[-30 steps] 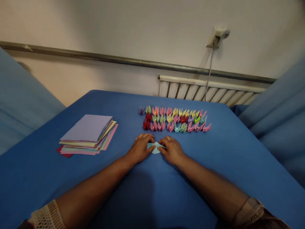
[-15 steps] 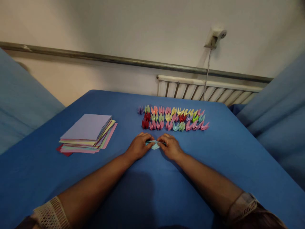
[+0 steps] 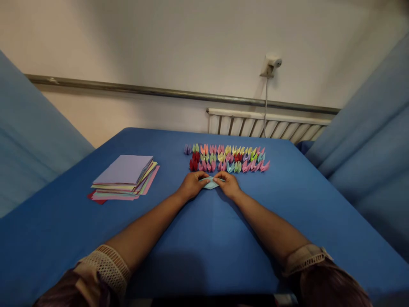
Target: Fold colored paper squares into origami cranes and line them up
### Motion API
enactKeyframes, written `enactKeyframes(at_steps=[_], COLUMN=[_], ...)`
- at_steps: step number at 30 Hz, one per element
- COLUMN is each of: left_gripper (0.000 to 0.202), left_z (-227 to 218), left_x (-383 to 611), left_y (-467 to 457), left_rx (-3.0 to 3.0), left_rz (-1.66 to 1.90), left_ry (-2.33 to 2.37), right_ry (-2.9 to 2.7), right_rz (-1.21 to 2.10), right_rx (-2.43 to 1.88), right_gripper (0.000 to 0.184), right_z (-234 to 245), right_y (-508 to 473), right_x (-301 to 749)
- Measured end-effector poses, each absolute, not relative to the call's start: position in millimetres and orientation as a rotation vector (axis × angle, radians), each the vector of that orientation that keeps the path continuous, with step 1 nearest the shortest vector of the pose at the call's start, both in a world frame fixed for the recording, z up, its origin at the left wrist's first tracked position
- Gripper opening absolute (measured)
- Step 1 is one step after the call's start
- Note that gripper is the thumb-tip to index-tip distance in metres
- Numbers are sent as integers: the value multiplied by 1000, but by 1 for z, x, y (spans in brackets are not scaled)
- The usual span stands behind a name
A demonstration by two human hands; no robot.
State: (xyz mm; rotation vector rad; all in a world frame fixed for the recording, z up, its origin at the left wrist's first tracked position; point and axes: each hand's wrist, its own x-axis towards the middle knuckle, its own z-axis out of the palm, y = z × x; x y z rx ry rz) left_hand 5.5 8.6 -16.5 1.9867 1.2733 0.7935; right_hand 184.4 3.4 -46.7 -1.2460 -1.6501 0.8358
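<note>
A small piece of folded light-blue paper is pinched between my two hands, just in front of the rows of paper cranes. My left hand grips its left side between thumb and fingers. On the right side, my right hand holds it the same way. Parts of the paper's edges are hidden under my fingertips. The folded cranes stand in three rows, in red, pink, yellow, green, purple and blue.
A stack of coloured square paper, lilac on top, lies at the left of the blue-covered table. Beyond the far edge are a radiator, a metal rail and a wall socket with a cord. Blue curtains hang on both sides.
The camera view has shifted, so the wall and table sit differently in the picture. Both hands still hold the light-blue paper, which now shows a broader, flatter face.
</note>
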Motion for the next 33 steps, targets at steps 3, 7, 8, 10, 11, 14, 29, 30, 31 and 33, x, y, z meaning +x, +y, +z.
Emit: enactKeyframes(at_steps=[3, 7, 8, 10, 11, 14, 29, 30, 31, 33], left_gripper=[18, 12, 12, 12, 13, 16, 15, 17, 18, 21], left_z=[-12, -7, -6, -5, -4, -3, -3, -5, -6, -8], left_x=[11, 12, 11, 10, 9, 6, 8, 7, 6, 2], left_y=[8, 3, 3, 2, 2, 4, -3, -4, -6, -11], left_rx=[2097, 2256, 2286, 2333, 2369, 2526, 2825, 2795, 2761, 2700], left_rz=[790, 779, 777, 778, 785, 837, 525, 503, 488, 473], left_ry=[1257, 1246, 1247, 1252, 1256, 1260, 1297, 1310, 1324, 1330], right_ry=[-1678, -1824, -1888, -2013, -2059, -2155, -2463, -2484, -2499, -2505], right_rz=[748, 626, 552, 360, 277, 84, -219, -196, -164, -96], right_rx=[-1269, -1253, -1250, -1236, -1217, -1166, -1287, -1326, -1364, -1416], right_gripper=[12, 7, 7, 10, 11, 15, 17, 17, 19, 22], right_z=[-44, -39, -38, -33, -31, -24, -20, -21, -21, -21], right_y=[4, -2, -4, -7, -8, -11, -18, -20, -22, -28], right_x=[190, 195, 196, 195, 195, 193, 187, 187, 187, 188])
